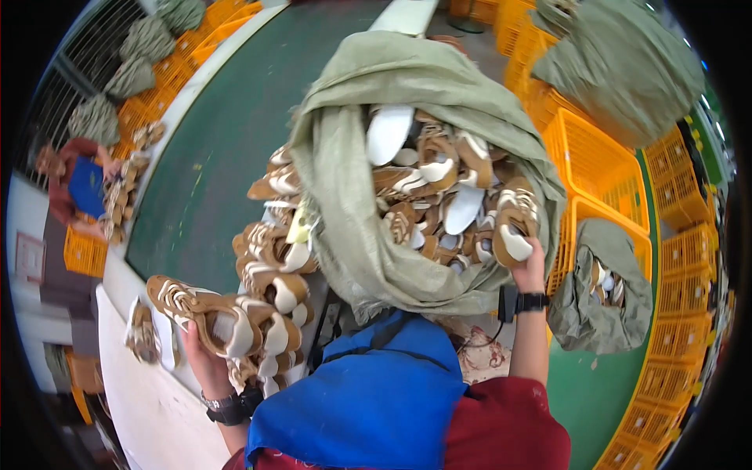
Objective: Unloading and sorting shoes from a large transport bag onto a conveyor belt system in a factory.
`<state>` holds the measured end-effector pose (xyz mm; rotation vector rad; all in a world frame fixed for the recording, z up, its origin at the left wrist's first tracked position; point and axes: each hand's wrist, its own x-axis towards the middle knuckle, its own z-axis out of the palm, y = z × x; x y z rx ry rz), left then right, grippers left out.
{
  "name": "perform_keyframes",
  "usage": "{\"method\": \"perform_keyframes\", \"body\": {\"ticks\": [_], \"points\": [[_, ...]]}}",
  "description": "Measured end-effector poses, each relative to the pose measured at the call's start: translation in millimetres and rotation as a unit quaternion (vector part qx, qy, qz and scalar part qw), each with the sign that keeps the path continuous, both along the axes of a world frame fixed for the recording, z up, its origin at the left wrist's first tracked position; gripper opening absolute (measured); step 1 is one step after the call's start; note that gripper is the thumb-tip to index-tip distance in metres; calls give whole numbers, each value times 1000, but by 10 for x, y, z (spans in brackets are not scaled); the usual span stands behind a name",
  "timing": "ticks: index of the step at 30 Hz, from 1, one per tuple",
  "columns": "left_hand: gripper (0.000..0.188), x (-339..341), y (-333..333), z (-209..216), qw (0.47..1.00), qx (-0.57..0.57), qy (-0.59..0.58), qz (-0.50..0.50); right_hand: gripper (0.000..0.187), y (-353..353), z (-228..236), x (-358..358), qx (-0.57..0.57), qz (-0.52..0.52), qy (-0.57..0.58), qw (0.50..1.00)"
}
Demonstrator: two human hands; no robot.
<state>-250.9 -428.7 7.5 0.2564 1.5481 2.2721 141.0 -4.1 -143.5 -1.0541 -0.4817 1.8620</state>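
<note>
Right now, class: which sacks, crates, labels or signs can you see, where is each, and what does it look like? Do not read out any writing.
Open sack: centre, olive-green woven cloth, full of brown-and-white shoe parts.
Second sack: right floor, same green, partly open.
Crates: right side, orange-yellow plastic lattice, stacked.
Framed sign: far left wall, small, reddish; details too small to tell.

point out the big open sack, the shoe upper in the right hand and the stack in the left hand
big open sack (356, 235), head view, on its folded-down front rim
shoe upper (511, 235), head view, on its brown and white body above the right hand
stack of shoe uppers (227, 317), head view, on the middle of the pile over the left hand
</note>
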Motion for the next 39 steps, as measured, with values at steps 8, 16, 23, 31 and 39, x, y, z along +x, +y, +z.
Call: {"method": "perform_keyframes", "body": {"ticks": [8, 16, 23, 31, 39], "points": [[65, -42, -703, -1058, 944, -303, -23, 129, 22, -653, 1012, -978, 94, 109, 64, 988], [62, 98, -913, -1159, 943, -307, -37, 122, 31, -1230, 1324, -1888, 191, 236, 91, 948], [55, 252, -1180, -833, 901, -374, 77, 206, 47, -1557, 1334, -2202, 217, 332, 78, 915], [51, 649, -1561, -1003, 862, -504, 29, 44, 44, -1685, 1377, -2321, 215, 385, 88, 893], [72, 523, -887, -355, 889, -400, 206, 82, 57, -1958, 1405, -2460, 270, 570, 65, 773]]}}
